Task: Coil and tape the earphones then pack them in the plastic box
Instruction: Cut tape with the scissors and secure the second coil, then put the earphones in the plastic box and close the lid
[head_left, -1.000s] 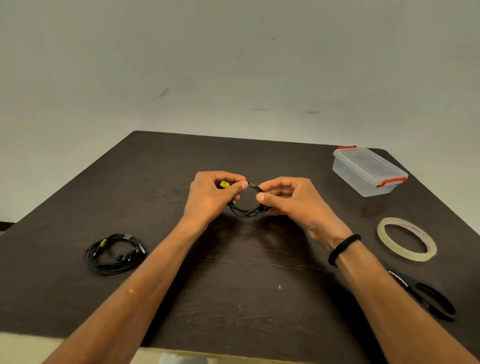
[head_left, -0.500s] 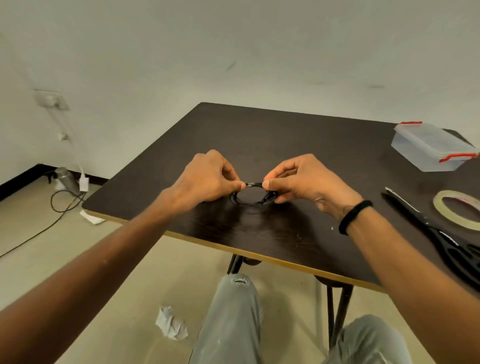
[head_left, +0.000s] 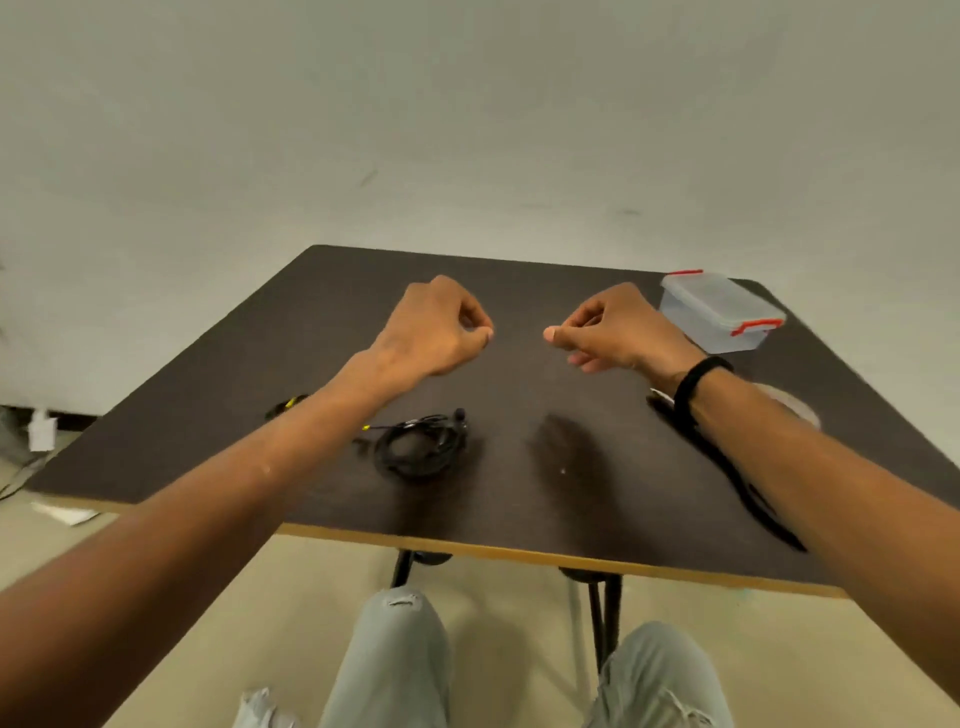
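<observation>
A black coiled earphone (head_left: 421, 448) lies on the dark table (head_left: 524, 283) near its front edge, with nobody touching it. My left hand (head_left: 439, 328) hovers above and behind it, fingers curled with the thumb against the forefinger, and nothing shows in it. My right hand (head_left: 613, 332) hangs level with it further right, curled the same way and holding nothing that I can see. The clear plastic box (head_left: 719, 312) with red clips stands lidded at the far right. A second earphone bundle (head_left: 284, 407) peeks out from behind my left forearm.
Black scissors (head_left: 737, 483) lie along the right side, partly under my right forearm. A tape roll (head_left: 792, 406) sits behind that forearm, mostly hidden. My knees are below the table's front edge. A cable and plug lie on the floor at left.
Both hands let go of the coil, lifted and moved apart. The coil now lies on the table below my left hand. The camera tilted and shifted.
</observation>
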